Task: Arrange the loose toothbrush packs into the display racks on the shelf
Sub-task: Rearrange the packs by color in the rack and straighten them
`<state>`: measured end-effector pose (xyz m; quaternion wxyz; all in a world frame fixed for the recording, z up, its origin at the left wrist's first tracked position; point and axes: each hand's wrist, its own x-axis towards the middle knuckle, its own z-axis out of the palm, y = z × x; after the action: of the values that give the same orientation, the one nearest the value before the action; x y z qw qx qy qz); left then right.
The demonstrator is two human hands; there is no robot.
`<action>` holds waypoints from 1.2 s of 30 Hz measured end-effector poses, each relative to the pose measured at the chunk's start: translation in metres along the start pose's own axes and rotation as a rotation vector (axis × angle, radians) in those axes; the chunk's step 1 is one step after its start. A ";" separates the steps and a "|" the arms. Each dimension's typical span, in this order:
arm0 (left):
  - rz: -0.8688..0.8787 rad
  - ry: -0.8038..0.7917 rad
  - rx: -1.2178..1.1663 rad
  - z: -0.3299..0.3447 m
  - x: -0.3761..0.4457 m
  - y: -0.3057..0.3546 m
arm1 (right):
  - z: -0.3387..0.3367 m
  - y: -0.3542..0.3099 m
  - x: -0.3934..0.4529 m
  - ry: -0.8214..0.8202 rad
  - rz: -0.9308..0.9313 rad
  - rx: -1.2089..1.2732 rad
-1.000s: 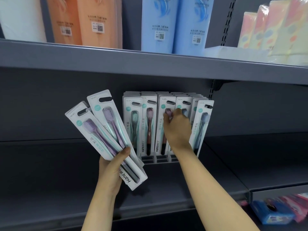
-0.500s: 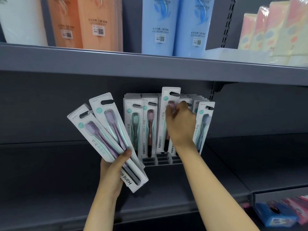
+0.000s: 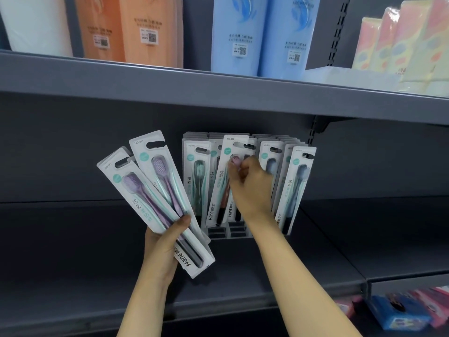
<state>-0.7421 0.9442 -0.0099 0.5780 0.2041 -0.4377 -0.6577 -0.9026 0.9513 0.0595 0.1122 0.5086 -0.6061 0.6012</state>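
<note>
The toothbrush packs (image 3: 155,205) are white with mint-green stripes; the fanned pair beside the display rack (image 3: 230,233) show purple brushes. The rack is grey, like the shelf (image 3: 267,271). Above the rack stand orange bags (image 3: 126,30) and sky-blue bags (image 3: 262,32), and pastel yellow-and-pink spotted packs (image 3: 408,42).

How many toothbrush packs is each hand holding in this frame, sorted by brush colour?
Purple-brush packs fanned in the left hand: 2, the front purple pack and the rear purple pack.
Pink-brush pack pinched by the right hand, tilted in front of the display rack: 1.
Total in hand: 3.
</note>
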 end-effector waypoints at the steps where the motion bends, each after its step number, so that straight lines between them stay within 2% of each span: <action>1: 0.003 -0.004 0.004 0.000 0.000 0.000 | 0.001 0.001 0.000 0.002 -0.005 -0.001; 8: 0.008 0.027 -0.021 -0.004 0.001 0.001 | 0.000 0.003 -0.003 -0.024 0.022 -0.008; 23: 0.029 -0.047 -0.033 0.007 -0.004 0.010 | 0.001 0.002 -0.001 -0.012 0.022 -0.033; 36: 0.017 -0.063 -0.044 0.005 -0.002 0.008 | 0.022 0.003 -0.002 -0.067 0.039 -0.230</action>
<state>-0.7402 0.9485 -0.0012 0.5740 0.1668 -0.4427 -0.6683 -0.8937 0.9328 0.0508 0.1378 0.5002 -0.6844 0.5123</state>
